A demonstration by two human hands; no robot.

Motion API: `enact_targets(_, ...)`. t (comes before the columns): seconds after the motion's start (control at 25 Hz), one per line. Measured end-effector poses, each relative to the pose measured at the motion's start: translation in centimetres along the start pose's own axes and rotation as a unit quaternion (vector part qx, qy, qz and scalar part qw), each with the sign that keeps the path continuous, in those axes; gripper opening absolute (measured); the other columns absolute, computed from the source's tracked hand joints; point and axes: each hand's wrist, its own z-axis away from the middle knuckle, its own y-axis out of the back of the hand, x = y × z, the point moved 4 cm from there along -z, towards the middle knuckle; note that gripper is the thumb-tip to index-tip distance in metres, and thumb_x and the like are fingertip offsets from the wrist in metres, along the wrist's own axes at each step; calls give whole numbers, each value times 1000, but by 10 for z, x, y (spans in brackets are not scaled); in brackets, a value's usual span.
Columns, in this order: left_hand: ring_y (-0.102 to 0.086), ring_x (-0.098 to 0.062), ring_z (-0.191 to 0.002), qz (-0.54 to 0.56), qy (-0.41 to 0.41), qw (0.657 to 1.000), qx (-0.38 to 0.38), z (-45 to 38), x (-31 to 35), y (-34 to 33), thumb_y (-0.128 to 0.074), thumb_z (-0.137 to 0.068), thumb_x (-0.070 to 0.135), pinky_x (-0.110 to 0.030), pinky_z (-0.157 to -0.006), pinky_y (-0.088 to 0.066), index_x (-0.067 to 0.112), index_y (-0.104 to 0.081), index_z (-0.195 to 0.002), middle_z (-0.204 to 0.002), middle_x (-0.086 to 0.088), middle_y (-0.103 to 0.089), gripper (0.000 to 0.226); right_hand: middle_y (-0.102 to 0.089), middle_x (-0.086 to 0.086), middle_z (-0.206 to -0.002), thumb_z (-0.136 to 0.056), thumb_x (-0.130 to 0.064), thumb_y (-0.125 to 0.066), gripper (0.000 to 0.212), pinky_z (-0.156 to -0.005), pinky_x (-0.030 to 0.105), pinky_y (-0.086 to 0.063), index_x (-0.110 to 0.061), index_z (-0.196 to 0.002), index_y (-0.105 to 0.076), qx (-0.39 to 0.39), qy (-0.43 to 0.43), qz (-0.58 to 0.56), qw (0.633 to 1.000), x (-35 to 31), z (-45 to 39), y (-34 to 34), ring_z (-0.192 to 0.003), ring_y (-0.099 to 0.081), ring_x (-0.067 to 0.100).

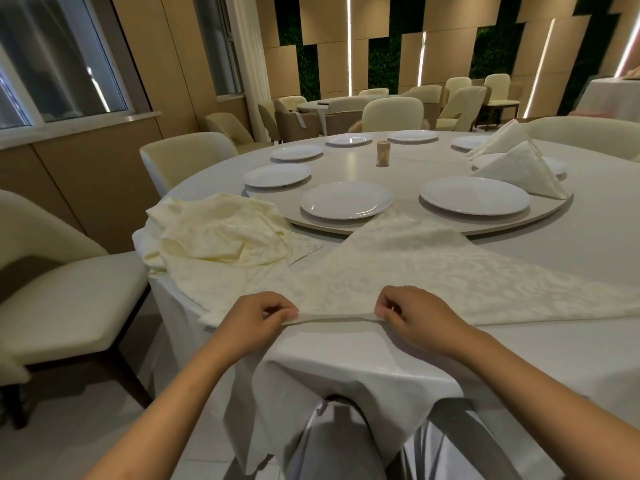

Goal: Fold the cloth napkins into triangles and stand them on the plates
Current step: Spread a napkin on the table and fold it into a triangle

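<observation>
Matt damask-patterned cloth napkin (415, 271), glossy white plates (346, 200), smooth satiny tablecloth (363, 375).

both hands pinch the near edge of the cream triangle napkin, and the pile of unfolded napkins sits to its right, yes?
Not quite: the head view shows the crumpled cream napkin pile to its left. The left hand and right hand do pinch the cream triangular napkin.

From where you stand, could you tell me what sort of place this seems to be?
Probably a restaurant or banquet hall: a round clothed table set with white plates on a turntable, more tables with chairs behind.
</observation>
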Motion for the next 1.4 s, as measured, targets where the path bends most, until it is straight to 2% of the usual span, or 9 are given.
enact_targets(0.24, -59, 4, -82, -133, -27, 985, -111, -3, 54, 39, -61, -92, 29, -17, -73, -42, 34, -68, -83, -85, 19, -67, 13, -56, -21, -65, -94, -21, -48, 16, -60, 15, -38, -26, -81, -55, -84, 16, -115, 990, -19, 29, 2, -60, -49, -2)
enact_targets(0.4, -57, -7, -87, -293, -82, 933, -193, -51, 116, 27, -56, -94, 33, -25, -82, -44, 35, -64, -86, -88, 17, -63, 12, -58, -15, -63, -90, -16, -47, 14, -63, 22, -40, -17, -81, -58, -112, -30, -167, 979, -16, 36, 6, -58, -50, 1)
enact_targets(0.48, -55, -9, -92, -356, -119, 902, -212, -85, 135, 2, -53, -95, 32, -30, -99, -33, 36, -61, -83, -86, 17, -62, 15, -63, -8, -64, -92, -17, -44, 16, -61, 20, -43, -15, -88, -59, -88, -83, -224, 967, -11, 36, 8, -59, -58, 6)
enact_targets(0.6, -51, -8, -108, -389, -172, 882, -203, -122, 143, -47, -53, -95, 32, -45, -115, 4, 36, -65, -88, -98, 14, -63, 15, -66, -7, -65, -95, -37, -46, 22, -59, 19, -43, -20, -104, -57, -6, -160, -224, 961, 3, 27, 10, -60, -61, 5)
enact_targets(0.72, -38, -12, -130, -303, -185, 926, -124, -133, 119, -77, -57, -93, 39, -46, -117, -2, 34, -67, -110, -128, 7, -55, 20, -62, -10, -86, -91, -45, -53, 46, -73, 26, -48, -26, -131, -43, 35, -181, -122, 975, 15, 17, 7, -80, -59, 8)
enact_targets(0.88, -50, -22, -121, -141, 0, 989, 42, -131, 58, -71, -53, -96, 28, -33, -102, -39, 20, -62, -124, -133, -3, -55, 30, -55, -14, -89, -92, -42, -52, 51, -75, 25, -47, -29, -139, -38, 76, -159, -76, 981, 21, 10, 0, -84, -57, 8)
enact_targets(1.04, -58, -14, -95, -97, 77, 991, 60, -124, 36, -72, -60, -92, 29, -24, -81, -42, 16, -65, -114, -107, 3, -63, 26, -54, -17, -85, -94, -40, -48, 40, -73, 20, -45, -35, -134, -45, 119, -141, -63, 981, 21, 10, -4, -78, -53, 3)
enact_targets(1.24, -59, -14, -95, -49, 120, 989, 65, -130, 36, -73, -67, -88, 26, -29, -88, -49, 17, -65, -111, -101, 5, -63, 25, -56, -17, -109, -97, -43, -42, 39, -80, 17, -38, -41, -136, -42, 142, -125, -46, 981, 17, 15, -4, -89, -52, 2)
enact_targets(1.4, -60, -13, -91, -65, 118, 988, 69, -130, 38, -75, -67, -87, 25, -25, -80, -47, 21, -68, -98, -96, 5, -65, 12, -58, -16, -105, -97, -41, -42, 37, -80, 19, -40, -41, -134, -45, 138, -132, -48, 980, 19, 15, -6, -91, -55, 3)
